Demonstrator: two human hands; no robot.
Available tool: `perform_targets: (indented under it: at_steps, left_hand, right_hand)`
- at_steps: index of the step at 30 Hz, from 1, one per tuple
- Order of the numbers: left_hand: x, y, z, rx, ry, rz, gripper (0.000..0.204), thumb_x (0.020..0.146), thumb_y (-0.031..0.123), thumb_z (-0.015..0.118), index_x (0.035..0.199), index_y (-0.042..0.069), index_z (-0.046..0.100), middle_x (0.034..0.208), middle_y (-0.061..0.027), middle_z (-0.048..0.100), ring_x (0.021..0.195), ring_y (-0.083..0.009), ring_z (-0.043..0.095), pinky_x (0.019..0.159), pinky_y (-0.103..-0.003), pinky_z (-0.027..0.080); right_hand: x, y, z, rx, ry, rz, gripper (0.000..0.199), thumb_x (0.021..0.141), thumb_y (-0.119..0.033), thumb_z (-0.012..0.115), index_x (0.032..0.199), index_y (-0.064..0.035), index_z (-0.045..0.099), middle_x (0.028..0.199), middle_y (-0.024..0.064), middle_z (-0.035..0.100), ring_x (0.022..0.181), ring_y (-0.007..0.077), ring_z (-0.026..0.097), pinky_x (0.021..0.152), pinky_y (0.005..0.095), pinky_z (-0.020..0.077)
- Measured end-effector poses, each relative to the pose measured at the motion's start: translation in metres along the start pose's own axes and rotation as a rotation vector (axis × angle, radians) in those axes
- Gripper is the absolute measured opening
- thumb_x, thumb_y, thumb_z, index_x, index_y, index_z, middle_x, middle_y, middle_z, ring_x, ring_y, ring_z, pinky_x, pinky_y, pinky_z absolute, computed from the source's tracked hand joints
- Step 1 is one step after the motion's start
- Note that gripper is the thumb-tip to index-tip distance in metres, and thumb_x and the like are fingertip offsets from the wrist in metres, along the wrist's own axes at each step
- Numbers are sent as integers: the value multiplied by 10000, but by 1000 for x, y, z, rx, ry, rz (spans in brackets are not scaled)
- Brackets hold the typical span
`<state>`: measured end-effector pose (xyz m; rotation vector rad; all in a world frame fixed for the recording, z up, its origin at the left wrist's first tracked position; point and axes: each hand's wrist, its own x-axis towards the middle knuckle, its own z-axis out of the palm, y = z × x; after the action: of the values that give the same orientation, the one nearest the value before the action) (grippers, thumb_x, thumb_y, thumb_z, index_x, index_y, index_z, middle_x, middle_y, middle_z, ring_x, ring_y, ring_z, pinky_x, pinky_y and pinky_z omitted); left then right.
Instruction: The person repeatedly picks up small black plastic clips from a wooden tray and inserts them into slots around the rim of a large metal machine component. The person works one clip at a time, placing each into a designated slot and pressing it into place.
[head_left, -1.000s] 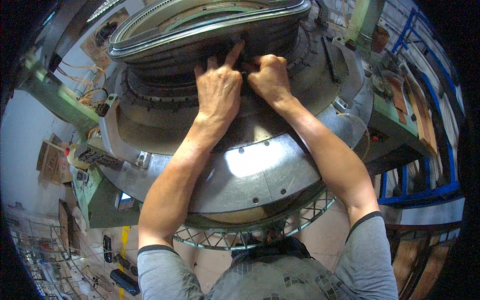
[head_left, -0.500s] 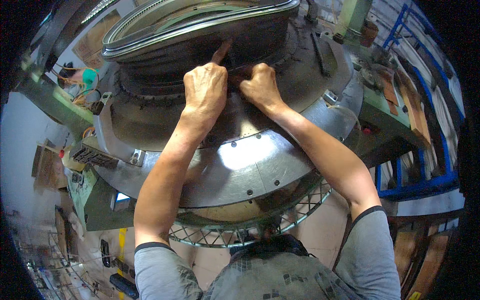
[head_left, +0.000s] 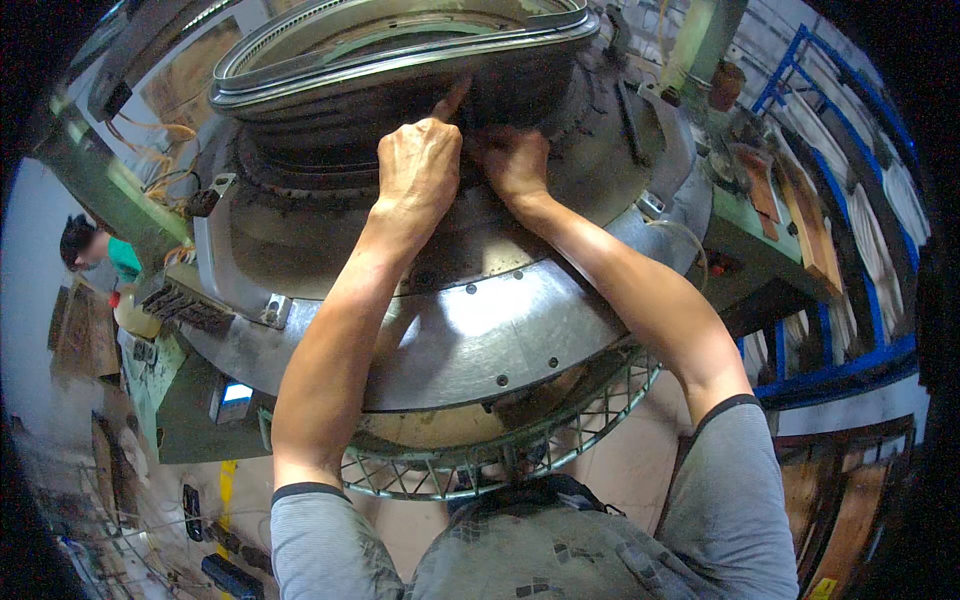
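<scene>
Both hands are at the dark cylindrical middle (head_left: 330, 135) of a large round machine, close together at its front. My left hand (head_left: 420, 170) has its index finger stretched up against the dark wall, the other fingers curled under; whatever lies in them is hidden. Just to its right, my right hand (head_left: 518, 165) is closed, its fingertips in shadow at the foot of the wall. I cannot make out anything in its grip. A shiny metal rim (head_left: 400, 62) tops the cylinder, and a polished metal ring plate (head_left: 480, 320) curves beneath my forearms.
Green machine posts (head_left: 120, 195) flank the ring. A lattice hoop (head_left: 440, 478) runs below, close to my body. A blue rack (head_left: 830, 385) with pale rolls stands at right, near wooden boards (head_left: 805, 215). Another person in green (head_left: 122, 260) is at far left.
My right hand has shifted slightly left, deeper into shadow against the wall. My left hand keeps its pointing pose. The view has moved a little, and the other person appears lower and farther left.
</scene>
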<state>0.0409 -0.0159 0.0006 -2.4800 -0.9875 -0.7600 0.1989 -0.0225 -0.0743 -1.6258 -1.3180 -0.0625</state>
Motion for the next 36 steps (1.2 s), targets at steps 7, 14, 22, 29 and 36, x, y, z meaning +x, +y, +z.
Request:
perform_targets:
  at_steps: [7,14,22,29,36]
  left_hand:
    - [1,-8,13,-38,9,-47,970,730,-25,666,1592,153,257,794,-211,711,729,-389,719,645,-481,602]
    - [3,-20,14,-174,59,56,886,733,-64,633,1552,138,362,862,-246,700,769,-378,715,681,-473,599]
    - [0,-32,3,-184,297,154,119,716,-2,669,807,60,714,1029,-96,735,819,-297,733,708,-397,610]
    - [-1,-28,-1,-173,377,82,126,750,33,631,805,110,714,904,-84,727,773,-299,723,672,-408,596]
    - [-2,-30,9,-143,283,71,129,741,-10,613,774,90,688,772,-116,690,697,-318,705,636,-427,586]
  right_hand:
    - [23,-6,15,-17,149,-96,221,850,-282,687,803,-79,763,787,184,717,685,373,700,609,454,546]
    - [57,20,1,-294,213,-185,352,793,-447,816,852,-101,791,798,179,723,681,307,735,639,417,562]
    - [56,14,-13,1119,-473,334,306,916,-211,710,1088,42,685,975,118,720,855,214,703,708,311,572]
    - [60,-16,-32,1033,-455,292,231,902,-22,595,1106,12,700,993,80,716,839,190,666,700,308,524]
    - [53,16,-10,792,-429,-194,249,906,-154,680,1103,-12,736,1014,72,745,862,168,682,782,334,560]
